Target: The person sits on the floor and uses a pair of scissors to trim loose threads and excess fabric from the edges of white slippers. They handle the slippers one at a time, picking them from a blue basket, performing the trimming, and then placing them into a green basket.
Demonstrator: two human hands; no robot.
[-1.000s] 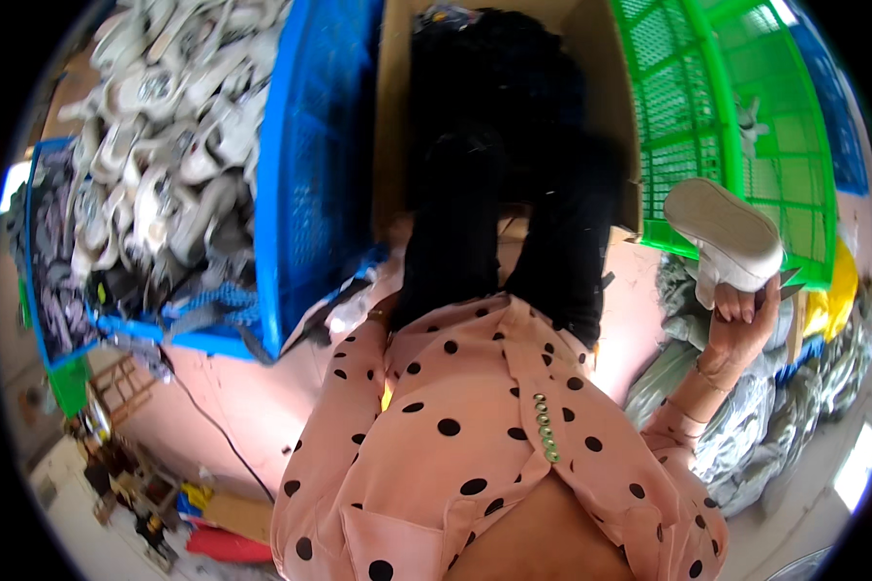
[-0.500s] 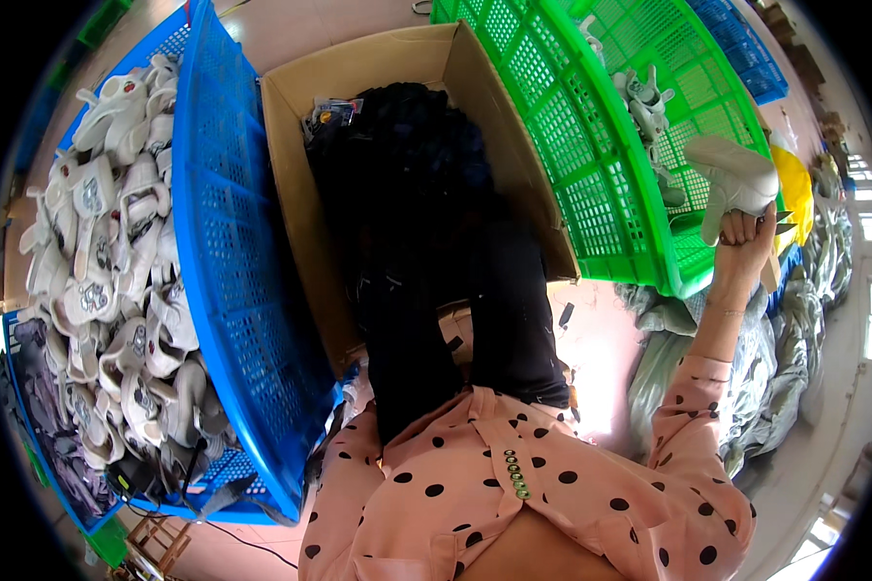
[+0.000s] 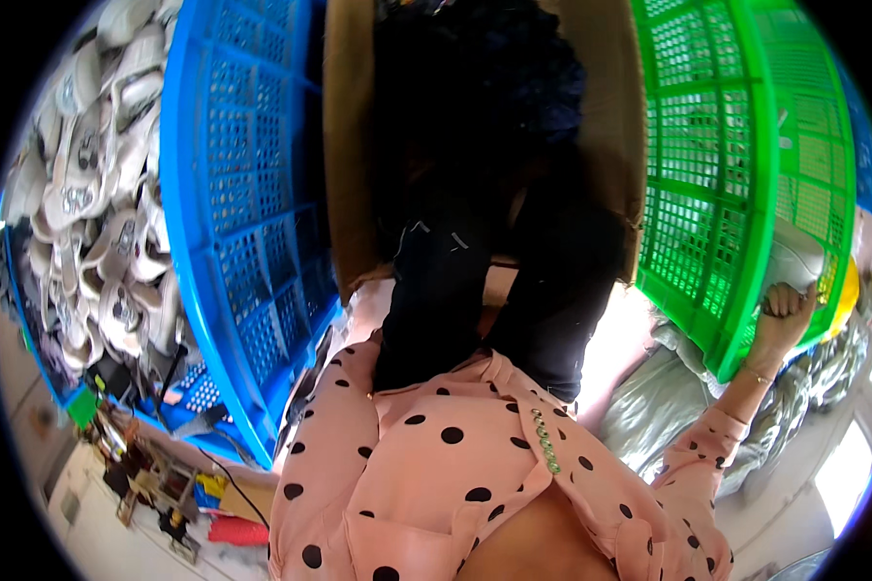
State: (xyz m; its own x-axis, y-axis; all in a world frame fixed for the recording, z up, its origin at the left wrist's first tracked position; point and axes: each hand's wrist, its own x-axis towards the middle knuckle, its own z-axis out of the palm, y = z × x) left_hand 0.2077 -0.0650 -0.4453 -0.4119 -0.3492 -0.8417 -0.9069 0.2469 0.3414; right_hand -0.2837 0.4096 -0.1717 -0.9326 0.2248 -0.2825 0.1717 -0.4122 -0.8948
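Note:
My right hand point(image 3: 788, 310) is at the near end of the green basket point(image 3: 702, 145), at the right. Its fingers are curled on a white shoe point(image 3: 796, 256), which is inside the basket's rim. The basket's side hides part of the shoe. My left sleeve runs down the left of my body beside the blue basket point(image 3: 189, 184); the left hand itself does not show. Many white shoes point(image 3: 87, 145), some with straps, are heaped in the blue basket.
Between the baskets stands a cardboard box point(image 3: 354, 145) with dark material point(image 3: 475, 68) in it; my legs extend toward it. Grey-green plastic sheeting point(image 3: 639, 407) lies below the green basket. A black cable point(image 3: 237, 484) hangs at the lower left. A yellow thing point(image 3: 846, 295) is at the far right.
My right hand has lowered the white shoe from above the green basket's rim to inside it. The view has shifted, so the baskets and box appear higher and differently angled.

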